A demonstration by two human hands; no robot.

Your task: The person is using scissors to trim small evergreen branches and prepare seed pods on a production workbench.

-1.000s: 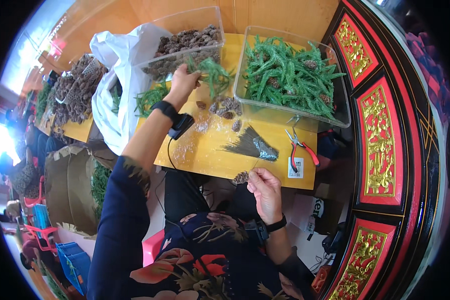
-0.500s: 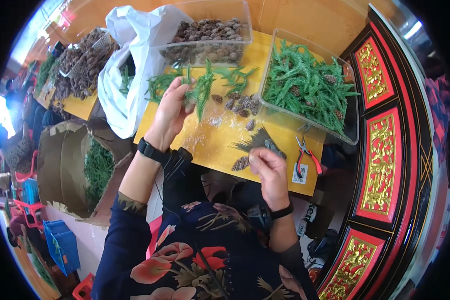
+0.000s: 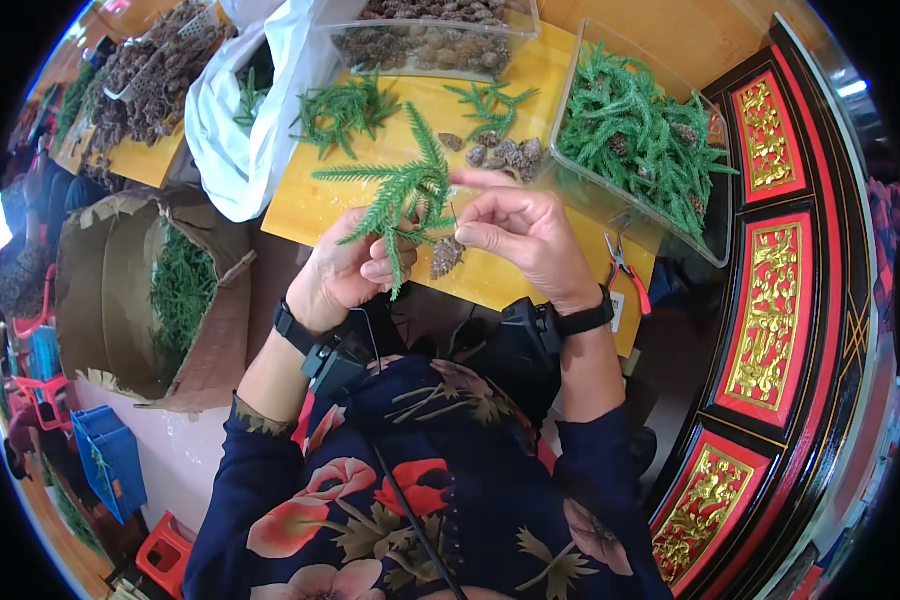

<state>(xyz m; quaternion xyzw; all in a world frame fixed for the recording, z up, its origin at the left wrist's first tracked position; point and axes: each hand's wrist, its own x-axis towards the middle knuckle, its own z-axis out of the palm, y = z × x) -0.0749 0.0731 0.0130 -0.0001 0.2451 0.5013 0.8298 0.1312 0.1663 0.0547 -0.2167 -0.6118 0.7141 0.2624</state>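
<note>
Green sprigs (image 3: 425, 185), count unclear, gripped in left hand (image 3: 352, 265), frame centre; right hand (image 3: 522, 238) pinches one pinecone (image 3: 447, 260); one pliers (image 3: 626, 270), right.

Our yellow table (image 3: 295, 205), where we see a clear cone bin (image 3: 420, 57) at the back, a clear sprig bin (image 3: 595, 190) at right, a green sprig heap (image 3: 345, 112), a smaller sprig (image 3: 490, 105), clustered pine cones (image 3: 510, 155), red-handled pliers (image 3: 627, 272), a white card (image 3: 618, 310)
</note>
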